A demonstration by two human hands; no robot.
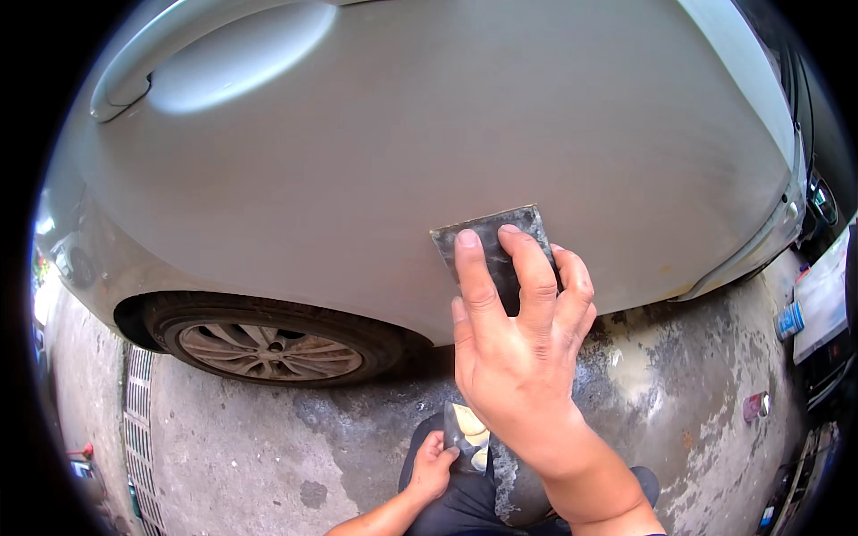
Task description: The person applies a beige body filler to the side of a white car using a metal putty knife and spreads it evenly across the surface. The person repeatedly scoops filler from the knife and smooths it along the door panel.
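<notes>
My right hand (523,335) is closed around a dark, flat, rectangular putty spreader (502,259), with two fingertips spread on its face. The spreader's upper edge lies against or very near the car's grey rear door panel (375,170); exact contact is hard to tell. Low down, by my knees, my left hand (433,466) grips a small dark putty board (460,447) by its side, thumb on top. Pale yellow putty (471,422) sits on that board in a few dabs.
The car's wheel (270,351) stands to the left below the panel, and a door handle (121,94) is at upper left. A floor grating (138,438) runs along the left of the stained concrete floor (250,447). A can (756,406) stands at the right.
</notes>
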